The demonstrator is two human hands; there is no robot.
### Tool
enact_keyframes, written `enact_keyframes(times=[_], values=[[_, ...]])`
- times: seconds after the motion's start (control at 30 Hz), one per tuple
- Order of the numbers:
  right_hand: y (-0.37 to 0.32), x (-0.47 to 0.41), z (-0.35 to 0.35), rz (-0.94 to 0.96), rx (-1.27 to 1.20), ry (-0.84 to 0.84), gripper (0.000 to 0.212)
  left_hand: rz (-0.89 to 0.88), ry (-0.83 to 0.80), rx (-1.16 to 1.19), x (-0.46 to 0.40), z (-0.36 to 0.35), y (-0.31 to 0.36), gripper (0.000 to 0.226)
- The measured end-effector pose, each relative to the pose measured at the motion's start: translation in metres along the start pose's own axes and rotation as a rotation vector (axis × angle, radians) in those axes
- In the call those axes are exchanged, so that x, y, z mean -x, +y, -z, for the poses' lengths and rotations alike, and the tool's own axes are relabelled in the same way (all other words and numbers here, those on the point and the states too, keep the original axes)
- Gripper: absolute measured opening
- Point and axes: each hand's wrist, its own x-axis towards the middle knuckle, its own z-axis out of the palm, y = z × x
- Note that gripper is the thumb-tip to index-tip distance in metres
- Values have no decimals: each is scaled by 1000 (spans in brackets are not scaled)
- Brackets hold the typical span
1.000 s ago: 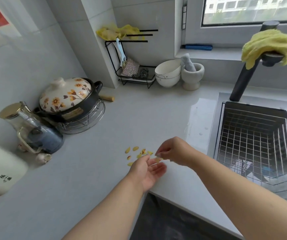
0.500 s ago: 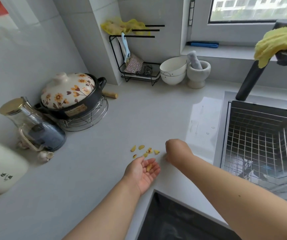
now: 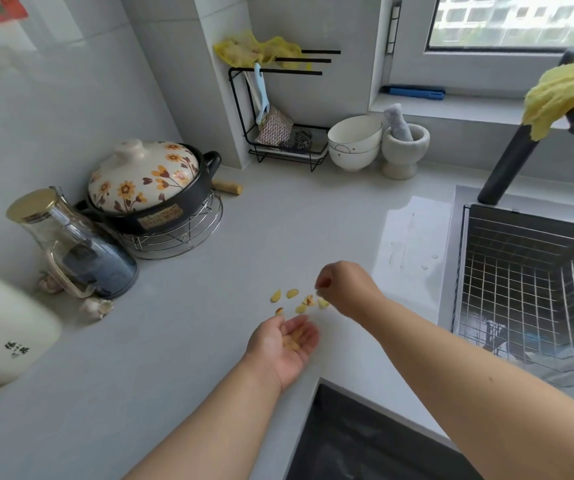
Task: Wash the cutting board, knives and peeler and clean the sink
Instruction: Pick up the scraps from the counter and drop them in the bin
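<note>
A: Where were the hands?

B: Both were over the grey countertop (image 3: 181, 341). The left hand (image 3: 287, 344) lay palm up with its fingers loosely spread, and a few yellow slices (image 3: 292, 342) rested in the palm. The right hand (image 3: 344, 289) hovered just above the scattered slices (image 3: 299, 299) on the counter, fingers curled together in a pinch; I could not tell whether anything was caught between them.

A: And the sink?

B: The sink (image 3: 534, 271) sat at the right, well apart from the slices, with a wire basket (image 3: 520, 289) set inside it. A dark faucet (image 3: 510, 164) rose behind it, and a yellow cloth (image 3: 565, 95) hung draped over its spout. What lay under the basket was too dim to name.

A: Anything else nearby?

B: A floral-lidded pot (image 3: 147, 185) stood on a wire trivet at the left, beside a glass jar (image 3: 71, 244). 2 stacked white bowls (image 3: 354, 143) stood next to a stone mortar (image 3: 405, 150) by the back wall.
</note>
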Motion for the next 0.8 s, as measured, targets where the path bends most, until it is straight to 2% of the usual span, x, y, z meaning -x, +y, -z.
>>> enact_keyframes(times=[0.13, 0.2, 0.27, 0.33, 0.4, 0.47, 0.5, 0.6, 0.67, 0.8], values=[[5, -11, -17, -27, 315, -84, 20, -19, 36, -21, 0, 10, 4, 43], [-2, -12, -22, -37, 393, -91, 9, -22, 43, -27, 1, 12, 7, 44], [-5, -12, -23, -36, 405, -101, 18, -18, 53, -34, 1, 14, 10, 44], [-6, -12, -20, -43, 341, -112, 9, -11, 56, -38, 2, 14, 12, 44], [-11, -10, -13, -35, 114, -95, 12, -3, 42, -42, 5, 14, 14, 43], [-23, -4, -9, 48, -106, -120, 9, 15, 27, -36, 6, 15, 16, 43], [-30, 1, -9, 105, -135, -171, 7, 26, 22, -30, 6, 15, 17, 44], [-45, 9, -14, 223, -14, -331, 14, 31, -7, 15, 7, 17, 20, 44], [-45, 5, -13, 236, 44, -348, 20, 33, -14, 48, 8, 18, 22, 42], [-43, 2, -11, 292, 62, -381, 17, 28, -21, 61, 10, 19, 25, 42]])
